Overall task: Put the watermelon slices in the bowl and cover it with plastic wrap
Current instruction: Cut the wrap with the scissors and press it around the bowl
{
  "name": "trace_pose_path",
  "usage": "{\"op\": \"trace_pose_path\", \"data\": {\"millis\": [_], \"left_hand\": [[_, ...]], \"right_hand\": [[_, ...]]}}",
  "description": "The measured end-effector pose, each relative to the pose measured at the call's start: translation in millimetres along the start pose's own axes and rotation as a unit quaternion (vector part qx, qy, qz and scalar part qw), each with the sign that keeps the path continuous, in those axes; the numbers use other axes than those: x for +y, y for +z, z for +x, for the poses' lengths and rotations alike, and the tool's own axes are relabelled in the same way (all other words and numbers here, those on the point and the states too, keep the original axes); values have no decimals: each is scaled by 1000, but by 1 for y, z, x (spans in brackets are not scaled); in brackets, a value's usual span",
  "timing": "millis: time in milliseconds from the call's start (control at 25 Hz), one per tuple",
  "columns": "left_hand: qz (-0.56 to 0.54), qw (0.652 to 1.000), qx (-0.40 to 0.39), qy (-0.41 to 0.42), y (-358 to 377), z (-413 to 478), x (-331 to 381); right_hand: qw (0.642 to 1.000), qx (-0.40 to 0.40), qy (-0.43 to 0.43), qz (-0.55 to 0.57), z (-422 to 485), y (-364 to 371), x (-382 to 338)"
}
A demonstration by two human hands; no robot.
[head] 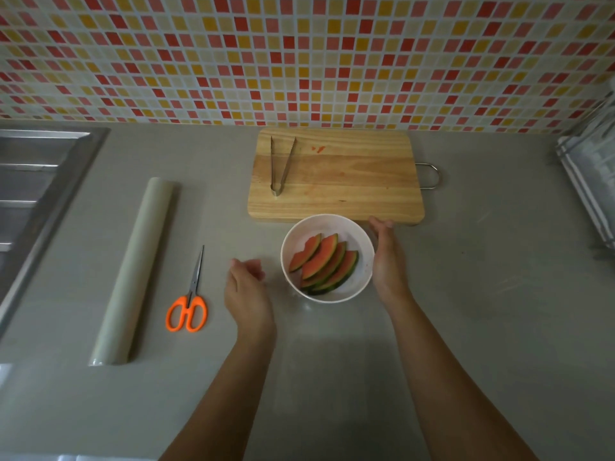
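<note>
While four watermelon slices [324,263] lie fanned and overlapping inside it, the white bowl [361,234] is seen standing on the grey worktop [466,294], just in front of the near edge of the wooden cutting board [349,181]. The right hand [387,257] is held flat against the bowl's right side, fingers extended along the rim; whether it actually presses on the wall or only lies beside it cannot be told for sure. The left hand [248,287] is held apart from the bowl on its left, loosely open with fingers curled, and nothing is gripped in it. A pair of metal tongs [281,164] is laid on the left part of the board, arms spread toward the tiled wall [299,54], and small red juice marks are seen on the wood. Orange-handled scissors [189,301] are placed left of the left hand, blades closed and pointed away. Further left, the roll of plastic wrap [136,271] is laid lengthwise on the worktop, well apart from the bowl. A steel sink [33,181] is set at the far left edge.
</note>
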State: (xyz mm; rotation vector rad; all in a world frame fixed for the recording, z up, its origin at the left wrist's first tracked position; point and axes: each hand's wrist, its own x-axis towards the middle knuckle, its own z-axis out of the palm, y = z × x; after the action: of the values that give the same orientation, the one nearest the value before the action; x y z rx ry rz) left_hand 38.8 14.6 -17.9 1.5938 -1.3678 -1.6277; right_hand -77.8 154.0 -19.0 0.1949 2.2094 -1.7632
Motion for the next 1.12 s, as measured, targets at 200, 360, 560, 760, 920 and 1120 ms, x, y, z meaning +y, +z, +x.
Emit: {"op": "trace_pose_path", "data": {"millis": [200, 360, 560, 760, 920, 1120], "left_hand": [[-68, 980, -135, -130, -5, -58, -20], [-14, 983, -151, -103, 13, -45, -7], [7, 983, -162, -90, 18, -40, 3], [19, 965, -256, -47, 10, -24, 7], [46, 965, -253, -54, -2, -13, -3], [197, 949, -233, 81, -17, -4, -3]], "right_hand": [[995, -77, 24, -62, 5, 4, -8], [995, -23, 11, -92, -4, 9, -1], [998, 31, -6, -52, -20, 12, -2], [998, 49, 26, -33, -26, 5, -1], [997, 23, 24, -68, -34, 4, 7], [994, -19, -5, -103, -38, 4, 16]]}}
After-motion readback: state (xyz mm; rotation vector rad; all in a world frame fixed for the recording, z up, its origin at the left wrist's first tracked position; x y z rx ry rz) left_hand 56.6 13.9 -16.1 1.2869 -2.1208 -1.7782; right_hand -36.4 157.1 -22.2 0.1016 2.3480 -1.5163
